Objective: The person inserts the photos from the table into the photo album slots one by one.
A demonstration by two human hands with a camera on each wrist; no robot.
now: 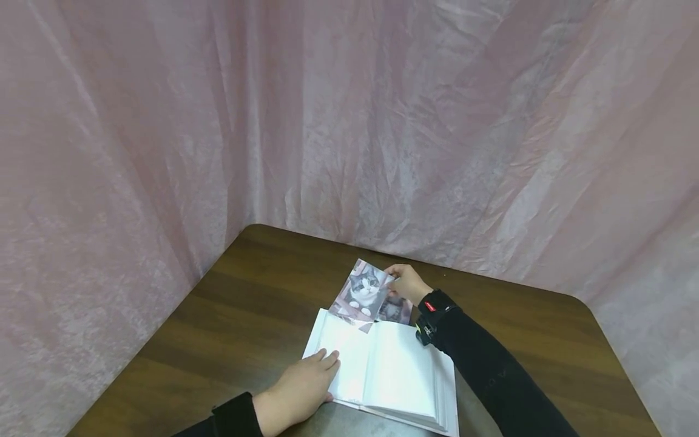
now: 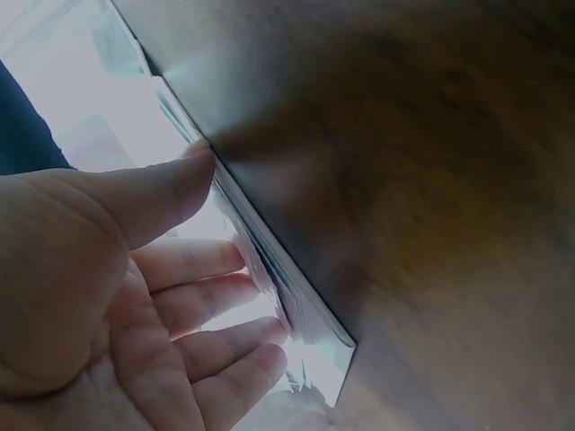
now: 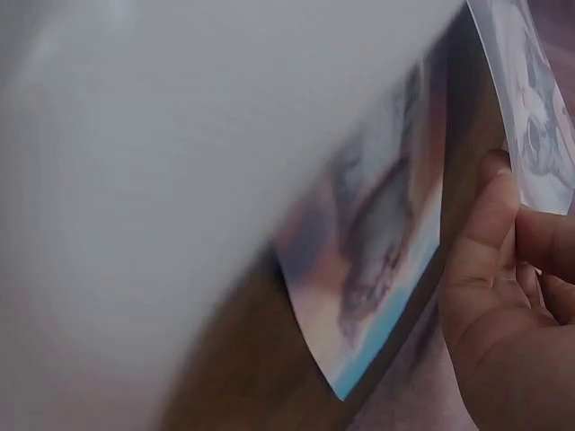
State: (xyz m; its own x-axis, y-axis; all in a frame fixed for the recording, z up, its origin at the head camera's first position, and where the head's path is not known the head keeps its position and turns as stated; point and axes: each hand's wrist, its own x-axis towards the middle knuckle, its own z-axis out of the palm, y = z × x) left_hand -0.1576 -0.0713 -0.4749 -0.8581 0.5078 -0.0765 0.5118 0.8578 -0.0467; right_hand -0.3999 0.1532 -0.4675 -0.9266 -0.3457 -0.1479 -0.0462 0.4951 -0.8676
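Observation:
An album with blank white pages (image 1: 401,364) lies open on the table. My left hand (image 1: 300,388) rests on its left page, fingers extended; in the left wrist view the thumb (image 2: 175,193) touches the album's edge. Beyond the album, my right hand (image 1: 408,284) pinches the right edge of a photo of a grey-and-white cat (image 1: 363,292), lifted at a tilt in the right wrist view. A second cat photo (image 1: 393,309) lies beneath that hand, partly hidden by it and by the first photo. The album page (image 3: 153,180) covers part of it in the right wrist view.
The brown wooden table (image 1: 218,321) extends to both sides of the album. Its far edge meets a pink velvet curtain (image 1: 349,121), which also hangs along the left and right.

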